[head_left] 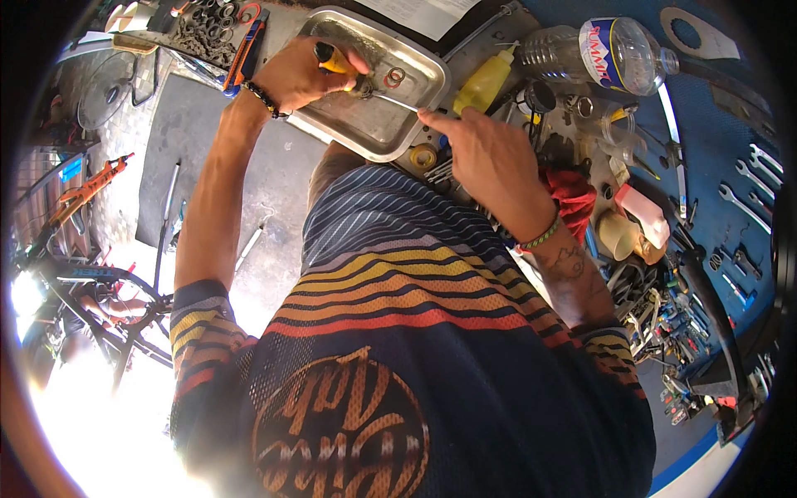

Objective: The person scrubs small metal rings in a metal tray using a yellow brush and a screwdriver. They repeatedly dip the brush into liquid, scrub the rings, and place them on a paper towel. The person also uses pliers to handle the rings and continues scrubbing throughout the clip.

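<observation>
My left hand (309, 76) is closed round the yellow-and-black handle of a screwdriver (334, 60), above a shallow metal tray (372, 151). The thin shaft slants right, toward my right hand (491, 153). A small dark part (363, 87) sits by the shaft near my left fingers; its kind is unclear. My right index finger reaches to the end of the shaft and meets it. The thumb is hidden and the other fingers are folded underneath, so the grip looks like a pinch. Small reddish rings (394, 77) lie in the tray.
Right of the tray are a yellow squeeze bottle (486, 80), a large clear plastic bottle (618, 56), a roll of tape (422, 156) and a red rag (571, 199). Wrenches (751, 184) hang on a blue board. A bicycle frame (91, 274) stands at the left.
</observation>
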Available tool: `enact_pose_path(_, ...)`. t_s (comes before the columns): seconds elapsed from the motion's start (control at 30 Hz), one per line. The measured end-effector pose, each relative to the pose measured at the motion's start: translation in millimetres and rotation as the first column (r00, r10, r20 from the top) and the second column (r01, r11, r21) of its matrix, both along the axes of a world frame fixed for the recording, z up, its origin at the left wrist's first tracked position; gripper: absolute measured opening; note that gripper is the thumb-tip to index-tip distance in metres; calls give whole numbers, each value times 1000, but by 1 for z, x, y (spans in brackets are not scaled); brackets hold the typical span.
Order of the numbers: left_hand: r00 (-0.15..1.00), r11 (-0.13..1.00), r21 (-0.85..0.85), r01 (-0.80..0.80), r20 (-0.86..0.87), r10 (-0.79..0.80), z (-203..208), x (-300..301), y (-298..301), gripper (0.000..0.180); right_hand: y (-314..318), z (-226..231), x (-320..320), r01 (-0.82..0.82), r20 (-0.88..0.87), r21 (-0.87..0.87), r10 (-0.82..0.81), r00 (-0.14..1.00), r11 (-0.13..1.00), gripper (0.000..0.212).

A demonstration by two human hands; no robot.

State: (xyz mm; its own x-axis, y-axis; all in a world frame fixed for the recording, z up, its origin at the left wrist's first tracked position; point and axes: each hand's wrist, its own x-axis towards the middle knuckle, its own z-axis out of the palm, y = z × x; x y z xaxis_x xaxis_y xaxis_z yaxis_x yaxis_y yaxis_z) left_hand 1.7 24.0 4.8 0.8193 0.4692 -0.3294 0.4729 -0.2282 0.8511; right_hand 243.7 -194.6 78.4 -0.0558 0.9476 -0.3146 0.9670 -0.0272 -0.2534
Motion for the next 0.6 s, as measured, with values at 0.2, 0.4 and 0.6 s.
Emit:
enact_pose_path(0.2, 999, 989, -147, -33, 34, 38, -12, -10, -9, 30, 31, -4, 27, -152, 77, 205, 139, 987, 967, 43)
enact_pose_path(0.4, 974, 981, 1, -194, 121, 192, -26, -16, -35, 28, 11, 11, 23, -7, -61, 65, 11, 998, 998, 45)
enact_pose_path(0.6, 898, 941, -133, -312, 282, 338, -31, -22, -55, 28, -24, 0, -1, 107, -89, -92, -115, 989, 990, 50)
